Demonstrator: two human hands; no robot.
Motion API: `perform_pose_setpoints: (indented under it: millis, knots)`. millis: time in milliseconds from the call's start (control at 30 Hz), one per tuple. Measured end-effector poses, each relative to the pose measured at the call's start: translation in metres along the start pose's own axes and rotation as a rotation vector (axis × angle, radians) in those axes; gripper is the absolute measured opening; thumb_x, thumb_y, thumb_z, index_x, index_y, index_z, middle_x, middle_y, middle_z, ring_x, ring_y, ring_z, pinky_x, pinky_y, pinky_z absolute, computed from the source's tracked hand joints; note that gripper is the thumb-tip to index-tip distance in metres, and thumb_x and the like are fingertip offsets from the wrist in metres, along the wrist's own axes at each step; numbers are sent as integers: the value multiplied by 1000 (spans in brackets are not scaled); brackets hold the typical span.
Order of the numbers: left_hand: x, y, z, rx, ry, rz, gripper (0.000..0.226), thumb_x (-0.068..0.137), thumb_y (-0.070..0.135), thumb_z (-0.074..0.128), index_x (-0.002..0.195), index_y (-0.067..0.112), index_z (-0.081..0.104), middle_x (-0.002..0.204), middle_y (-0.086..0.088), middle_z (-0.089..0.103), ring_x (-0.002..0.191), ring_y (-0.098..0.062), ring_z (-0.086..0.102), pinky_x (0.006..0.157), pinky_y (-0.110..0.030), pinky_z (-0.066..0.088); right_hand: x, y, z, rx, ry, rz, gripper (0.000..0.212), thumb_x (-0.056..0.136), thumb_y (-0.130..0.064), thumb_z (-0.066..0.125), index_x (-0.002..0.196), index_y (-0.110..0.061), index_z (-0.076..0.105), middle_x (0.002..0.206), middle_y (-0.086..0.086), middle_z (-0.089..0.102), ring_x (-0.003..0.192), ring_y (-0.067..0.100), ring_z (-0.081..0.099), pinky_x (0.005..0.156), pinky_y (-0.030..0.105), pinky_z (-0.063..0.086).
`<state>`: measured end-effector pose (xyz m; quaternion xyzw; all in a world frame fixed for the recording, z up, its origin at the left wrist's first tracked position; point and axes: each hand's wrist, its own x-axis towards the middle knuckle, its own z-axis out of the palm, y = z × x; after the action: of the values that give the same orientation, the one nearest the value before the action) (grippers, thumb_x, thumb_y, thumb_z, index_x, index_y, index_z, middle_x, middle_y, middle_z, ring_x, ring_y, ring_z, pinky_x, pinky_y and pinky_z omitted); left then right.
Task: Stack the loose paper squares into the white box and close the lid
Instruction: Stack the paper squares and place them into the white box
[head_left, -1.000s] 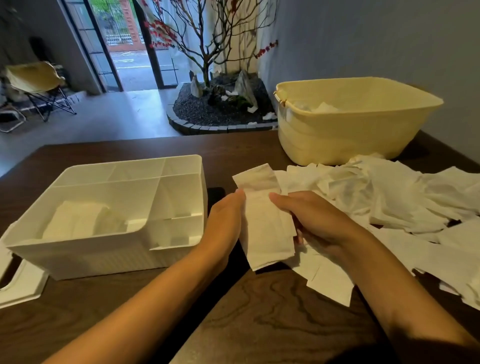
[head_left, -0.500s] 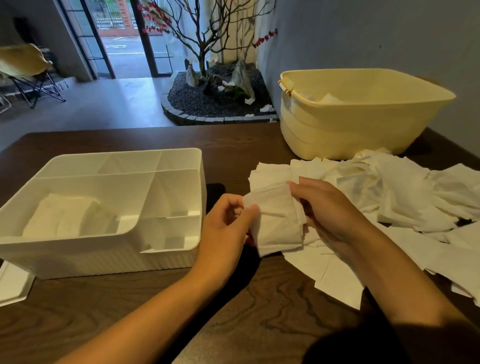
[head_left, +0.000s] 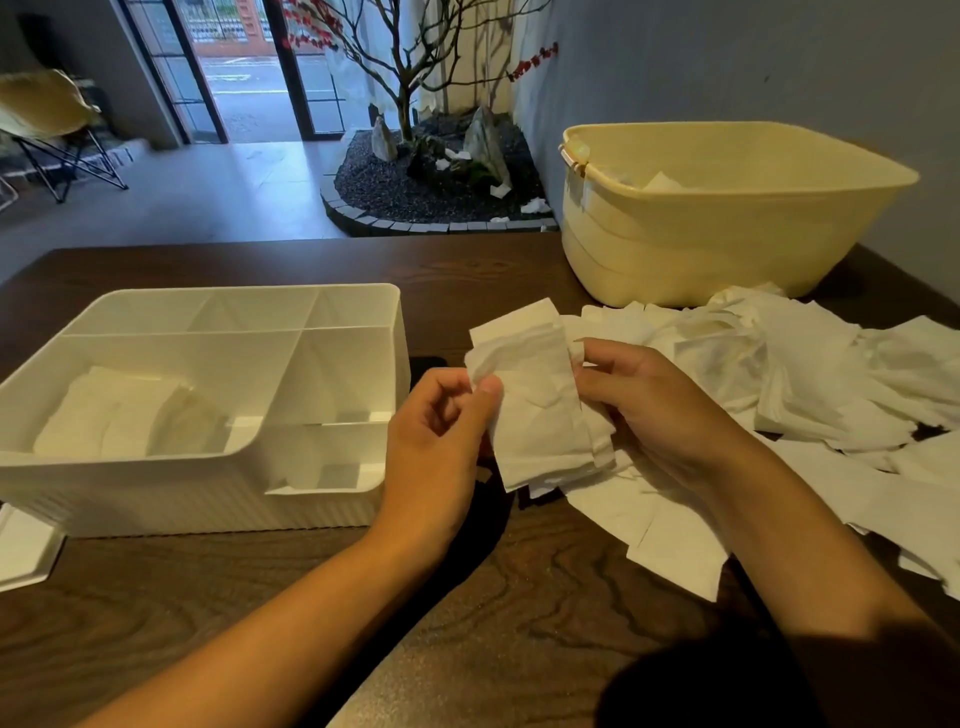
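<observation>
Between the two hands, just right of the white box (head_left: 208, 405), a small bundle of paper squares (head_left: 540, 400) is held upright above the table (head_left: 467, 623). It is pinched at its left edge by the left hand (head_left: 441, 441) and gripped on its right by the right hand (head_left: 649, 410). The sheets look thin, light and limp, probably tissue-like, so both edges are best held together. A loose heap (head_left: 805, 389) lies to the right, and some sheets already lie in the box's large left compartment.

White paper squares (head_left: 535, 410), white box (head_left: 208, 499), pale yellow tub (head_left: 717, 244), dark swirl-grained table (head_left: 519, 597), seemingly red blossoms (head_left: 535, 62).
</observation>
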<state>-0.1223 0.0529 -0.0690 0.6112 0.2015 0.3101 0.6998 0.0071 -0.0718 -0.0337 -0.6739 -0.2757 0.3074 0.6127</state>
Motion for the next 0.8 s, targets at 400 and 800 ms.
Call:
perform_pose_setpoints:
  millis: [400,800]
  knots:
    - [3,-5,2,261,81,48,15,100,34,57,99,19,61,93,-3,69,87,-14,67,76,-32,58,-2,-2,6,33,-194,123,32,98,-43,51,109,-24,75,85,-2,72,77,12,68,65,28,52]
    - [3,2,-5,206,-90,10,10,93,18,67,102,16,64,95,3,72,89,-10,70,72,-21,55,-1,-1,5,66,-41,4,26,89,4,59,104,-14,68,93,1,74,87,25,69,70,31,55]
